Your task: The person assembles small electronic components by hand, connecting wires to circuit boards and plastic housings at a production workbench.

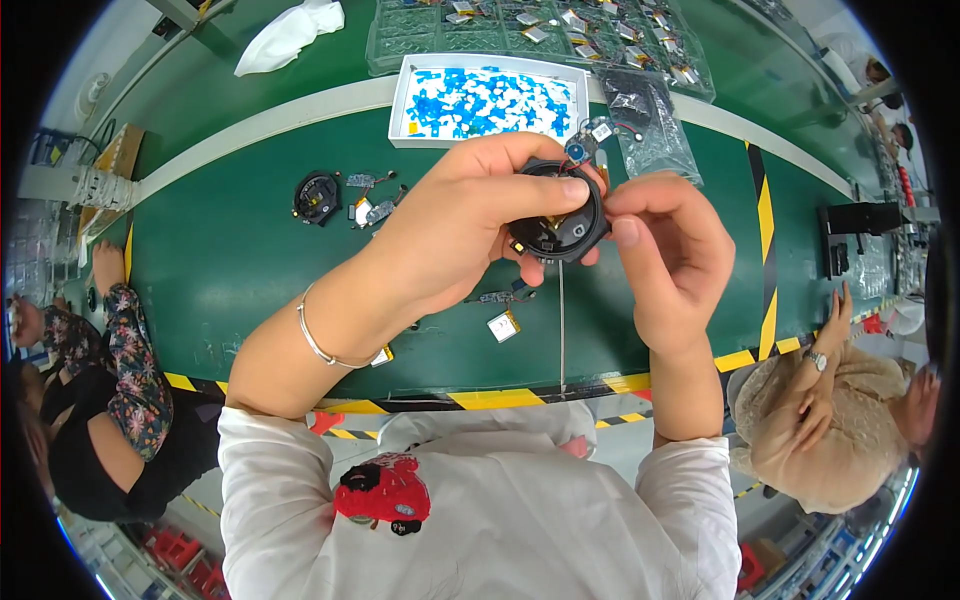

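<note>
The housing (575, 236) is partly covered by the left hand (460, 210); whether anything is pinched by the right hand (682, 255) cannot be told. A battery (383, 356) is partly hidden by the left forearm (350, 305), and the tray (400, 42) is cut off at the top.

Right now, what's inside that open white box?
The white box holds many small blue and white pieces, plus something yellow; whatever lies beneath the pieces is covered.

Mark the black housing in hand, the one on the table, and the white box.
Held housing (572, 239): head view, on its open interior.
Table housing (317, 198): head view, middle of its inside.
White box (399, 104): head view, left wall.
</note>
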